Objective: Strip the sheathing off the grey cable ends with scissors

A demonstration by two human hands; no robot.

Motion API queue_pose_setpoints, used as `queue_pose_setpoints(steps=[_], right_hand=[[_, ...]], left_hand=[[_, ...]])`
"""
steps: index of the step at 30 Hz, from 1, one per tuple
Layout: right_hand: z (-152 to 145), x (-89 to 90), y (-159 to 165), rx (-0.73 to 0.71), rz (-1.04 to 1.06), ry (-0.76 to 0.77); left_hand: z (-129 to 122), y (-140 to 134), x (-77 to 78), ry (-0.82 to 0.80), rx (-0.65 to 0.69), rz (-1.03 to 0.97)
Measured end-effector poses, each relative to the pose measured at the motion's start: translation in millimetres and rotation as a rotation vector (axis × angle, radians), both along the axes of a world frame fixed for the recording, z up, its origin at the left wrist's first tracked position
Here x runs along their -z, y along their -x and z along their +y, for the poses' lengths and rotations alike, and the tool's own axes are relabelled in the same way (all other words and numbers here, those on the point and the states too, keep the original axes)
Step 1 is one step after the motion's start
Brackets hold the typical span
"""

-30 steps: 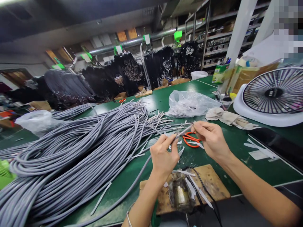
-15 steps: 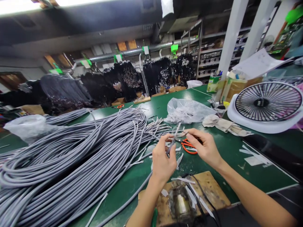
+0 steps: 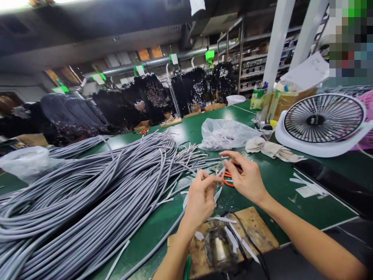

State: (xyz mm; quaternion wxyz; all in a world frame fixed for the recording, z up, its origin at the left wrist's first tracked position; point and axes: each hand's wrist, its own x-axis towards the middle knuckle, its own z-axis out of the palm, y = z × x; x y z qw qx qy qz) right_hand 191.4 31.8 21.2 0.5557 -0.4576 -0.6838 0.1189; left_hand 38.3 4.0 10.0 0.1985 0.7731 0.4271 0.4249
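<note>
My left hand (image 3: 201,196) is closed around the end of a grey cable (image 3: 163,243), which runs from the lower left up behind that wrist. The cable's pale tip shows between my two hands. My right hand (image 3: 247,177) is pinched close to this tip, thumb and forefinger nearly together; what sits between them is too small to make out. Orange-handled scissors (image 3: 229,182) lie on the table just under my hands, partly hidden by them. A large bundle of grey cables (image 3: 116,186) spreads out to the left, its stripped ends near my left hand.
On the green table (image 3: 151,233) stand a wooden board with a metal pot (image 3: 221,249), a clear plastic bag (image 3: 227,134), a cloth glove (image 3: 271,149) and a white fan (image 3: 323,120). A second pair of scissors (image 3: 144,131) lies farther back. Paper strips (image 3: 309,186) are at right.
My left fingers have shifted toward the cable tip and now cover more of it. My right hand has tilted up slightly, with its fingers still close to the tip. The view has turned a little rightward.
</note>
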Motion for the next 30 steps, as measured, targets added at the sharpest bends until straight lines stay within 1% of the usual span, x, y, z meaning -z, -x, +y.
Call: queue_pose_setpoints(steps=[2,3,4,5,6,9,10,11,12,14,16,18,21,23,25,26,28,30], right_hand=[[9,-2.4,-11,0.149,0.129,-0.020],[14,-3.7,-16,0.219,0.244,-0.043],[18,-4.6,-20,0.239,0.355,-0.051],[21,-5.2,-22,0.192,0.448,-0.020],[23,-5.1,-21,0.093,0.517,0.048],[18,-2.2,-7,-0.365,0.637,0.381],[15,-0.9,-1,-0.505,0.657,0.484],[12,0.4,5,-0.613,0.663,0.567],[9,1.3,10,-0.688,0.651,0.625],[4,2.2,15,-0.756,0.599,0.681],[2,2.0,17,-0.756,0.583,0.679],[1,2.1,19,-0.714,0.643,0.641],[1,5.2,24,-0.556,0.770,0.576],[1,8.9,29,-0.441,0.826,0.516],[1,12.5,33,-0.370,0.865,0.455],[1,14.0,35,-0.360,0.886,0.444],[2,16.2,37,-0.381,0.921,0.470],[2,17.9,38,-0.395,0.922,0.483]], left_hand=[[1,1,2.5,-0.022,0.023,-0.032],[2,1,3.6,-0.018,0.043,-0.065],[3,2,4.3,0.004,0.066,-0.122],[4,2,4.6,0.052,0.094,-0.206],[6,3,4.4,0.122,0.124,-0.313],[8,6,1.1,0.352,0.214,-0.645],[8,6,-0.4,0.402,0.239,-0.711],[8,7,-1.8,0.435,0.265,-0.746],[7,7,-3.0,0.453,0.288,-0.759],[6,7,-4.0,0.479,0.330,-0.754],[6,6,-3.2,0.498,0.351,-0.750],[7,5,-1.1,0.495,0.347,-0.768],[8,1,2.5,0.459,0.303,-0.823],[9,-3,4.2,0.441,0.238,-0.841],[10,-6,5.0,0.446,0.166,-0.831],[11,-8,5.3,0.454,0.141,-0.819],[12,-10,6.0,0.460,0.111,-0.780],[12,-11,7.5,0.434,0.081,-0.754]])
